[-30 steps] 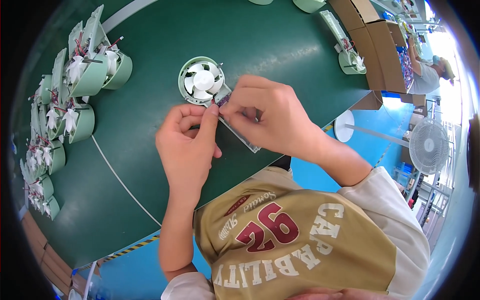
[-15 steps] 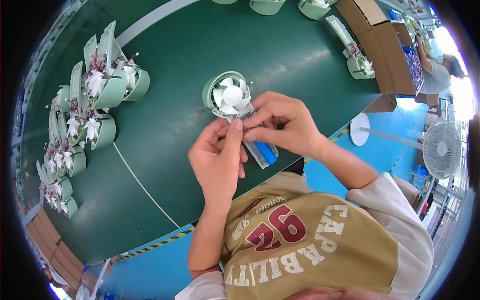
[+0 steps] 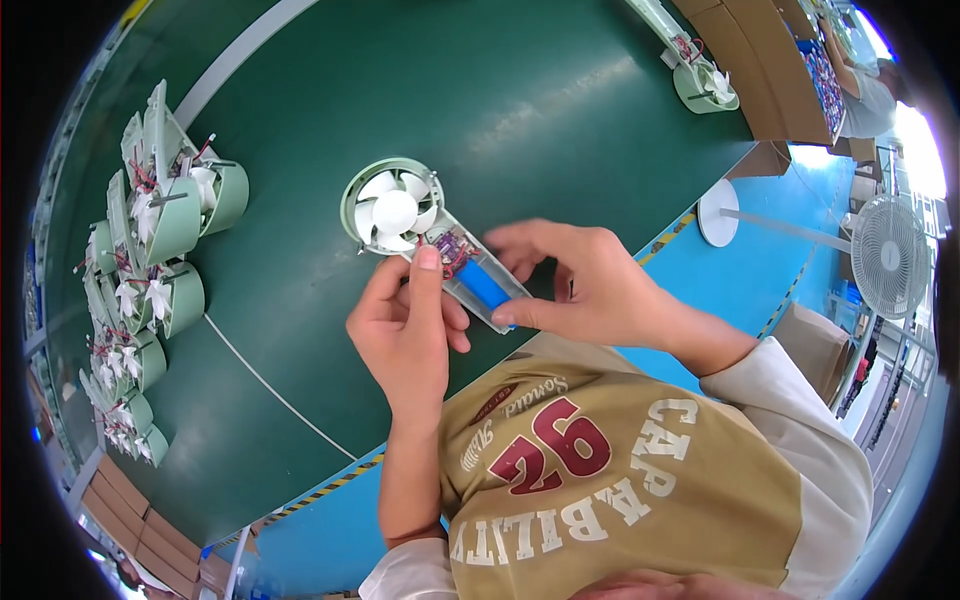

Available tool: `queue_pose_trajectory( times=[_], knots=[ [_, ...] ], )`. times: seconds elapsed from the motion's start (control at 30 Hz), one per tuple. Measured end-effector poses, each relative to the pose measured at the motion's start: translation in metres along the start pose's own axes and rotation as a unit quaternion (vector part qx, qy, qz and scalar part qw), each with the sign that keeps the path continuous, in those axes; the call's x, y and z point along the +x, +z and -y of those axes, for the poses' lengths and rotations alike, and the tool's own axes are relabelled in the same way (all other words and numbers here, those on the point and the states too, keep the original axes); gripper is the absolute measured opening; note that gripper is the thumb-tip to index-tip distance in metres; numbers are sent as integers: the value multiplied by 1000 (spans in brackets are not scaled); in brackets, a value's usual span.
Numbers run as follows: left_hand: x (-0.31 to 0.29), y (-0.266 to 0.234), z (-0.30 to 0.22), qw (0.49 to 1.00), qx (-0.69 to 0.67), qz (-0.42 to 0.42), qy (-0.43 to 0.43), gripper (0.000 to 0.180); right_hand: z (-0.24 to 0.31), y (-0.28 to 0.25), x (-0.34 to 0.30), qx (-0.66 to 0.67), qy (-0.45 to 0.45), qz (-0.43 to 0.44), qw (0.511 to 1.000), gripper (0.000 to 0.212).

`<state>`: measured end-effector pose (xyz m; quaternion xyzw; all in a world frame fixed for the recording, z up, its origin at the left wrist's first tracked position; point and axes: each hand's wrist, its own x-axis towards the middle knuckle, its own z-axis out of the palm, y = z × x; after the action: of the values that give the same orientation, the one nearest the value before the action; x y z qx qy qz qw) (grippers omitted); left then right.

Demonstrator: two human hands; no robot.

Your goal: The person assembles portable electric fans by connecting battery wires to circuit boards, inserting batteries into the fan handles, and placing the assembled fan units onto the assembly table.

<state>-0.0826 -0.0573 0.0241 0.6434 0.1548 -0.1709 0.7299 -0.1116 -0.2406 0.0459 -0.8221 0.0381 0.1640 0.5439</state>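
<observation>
my left hand grips the handle of the small green fan from below, fingers curled shut around it and my thumb pressed flat on the little circuit board with its red wires. my right hand closes on the far end of the same handle, thumb and fingers pinching just past the blue battery that lies in the open half-shell. the fan sits between both hands, its round head with the white blades resting on the green desk just beyond my left thumb.

the risks i see: my thumb bears straight on the board, so too much push could crack a solder joint or pull a wire loose. the battery looks only seated, not covered, so a tilt of my right hand could let it roll out of the handle. if i twist the two ends against each other, the thin shell may flex.

further left of my left hand stand rows of unfinished fans; a wide elbow swing could knock them over. beyond my right hand are cardboard boxes and a standing fan.
</observation>
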Motion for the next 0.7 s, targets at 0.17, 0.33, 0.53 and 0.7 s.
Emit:
queue_pose_trajectory(
  times=[0.17, 0.33, 0.53, 0.7],
  knots=[
    [2, -1, 1, 1000, 16, -2, 7, 26, 2, -2, 6, -29, 2, 15, 999, 43],
    [-1, 0, -5, 999, 29, -1, 22, 28, 5, -7, 7, -22, -14, 25, 999, 40],
    [-4, -6, -46, 998, -5, -20, 59, 26, -4, -12, -2, 157, -10, 73, 985, 45],
    [40, -17, -140, 990, 35, -31, 131, 29, -40, -15, -19, 38, -109, -22, 993, 31]
  ],
)
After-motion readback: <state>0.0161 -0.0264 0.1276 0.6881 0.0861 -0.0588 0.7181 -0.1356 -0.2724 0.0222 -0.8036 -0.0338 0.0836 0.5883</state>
